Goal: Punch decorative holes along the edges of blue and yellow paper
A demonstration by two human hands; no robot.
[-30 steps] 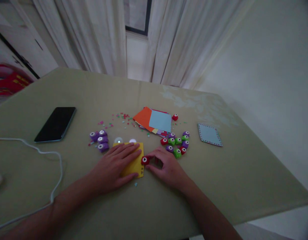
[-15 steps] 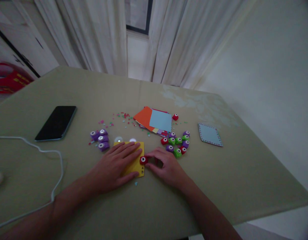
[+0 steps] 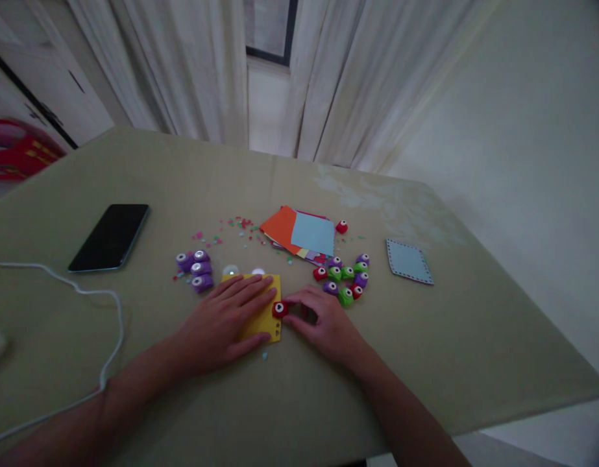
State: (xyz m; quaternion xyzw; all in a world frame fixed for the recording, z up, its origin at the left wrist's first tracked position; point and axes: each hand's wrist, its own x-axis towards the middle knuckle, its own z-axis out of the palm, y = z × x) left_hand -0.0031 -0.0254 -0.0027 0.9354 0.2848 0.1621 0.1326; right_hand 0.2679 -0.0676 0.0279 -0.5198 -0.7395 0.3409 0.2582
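Observation:
My left hand (image 3: pixel 235 319) lies flat, fingers stretched out, on a square of yellow paper (image 3: pixel 274 284) and presses it to the table. At the paper's right edge sits a small red paper punch (image 3: pixel 280 309) with a heart mark on its top. My right hand (image 3: pixel 326 324) pinches this punch between thumb and fingers. Below the punch, a few punched holes (image 3: pixel 277 329) show along the same edge. Behind my right hand stands a group of purple, green and red punches (image 3: pixel 346 274). Several purple punches (image 3: pixel 200 268) are grouped left of the yellow paper.
A stack of coloured paper (image 3: pixel 312 234) lies beyond my hands, near a lone red punch (image 3: pixel 341 227) and scattered confetti (image 3: pixel 243 223). A light blue square with punched edges (image 3: pixel 409 261) is at right. A tablet (image 3: pixel 109 237) and white cable (image 3: pixel 115 311) are at left.
The red punch has slid slightly left onto the edge of the yellow paper, with my right hand holding it. My left hand has stayed flat in place.

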